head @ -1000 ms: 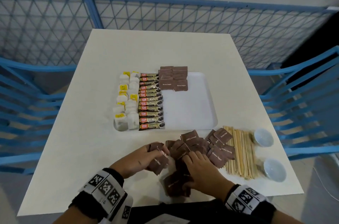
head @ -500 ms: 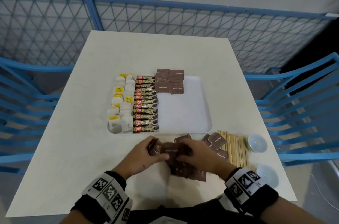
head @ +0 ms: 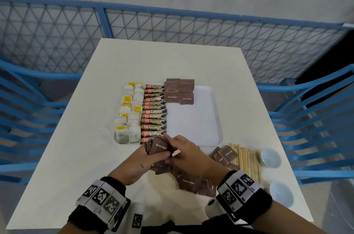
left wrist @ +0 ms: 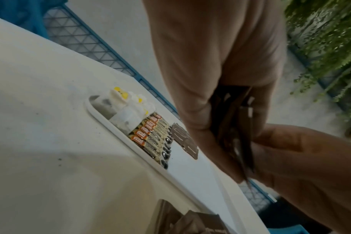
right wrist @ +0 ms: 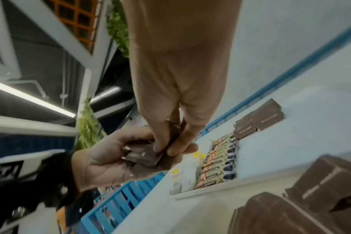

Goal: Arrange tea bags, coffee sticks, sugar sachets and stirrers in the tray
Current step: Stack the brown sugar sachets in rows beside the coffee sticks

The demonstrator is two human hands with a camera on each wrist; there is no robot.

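A white tray point(head: 193, 124) holds a column of tea bags point(head: 130, 113), a column of coffee sticks point(head: 154, 113) and a few brown sugar sachets point(head: 180, 91) at its far end. Just above the tray's near edge my left hand point(head: 153, 155) grips a stack of brown sugar sachets point(head: 158, 147). My right hand point(head: 172, 145) pinches the same stack point(right wrist: 142, 155) from the other side. In the left wrist view the stack point(left wrist: 236, 126) shows edge-on between my fingers. More loose sachets point(head: 195, 184) lie on the table under my right wrist. Wooden stirrers point(head: 247, 161) lie to the right.
Two small white bowls point(head: 270, 157) point(head: 281, 193) stand right of the stirrers near the table's right edge. A few sachets point(head: 226, 155) overlap the stirrers. Blue chairs point(head: 316, 118) flank the table and a blue mesh fence point(head: 172, 28) runs behind it.
Both hands have gathered sachets off the table pile into one stack and lifted it forward to the tray's near edge.
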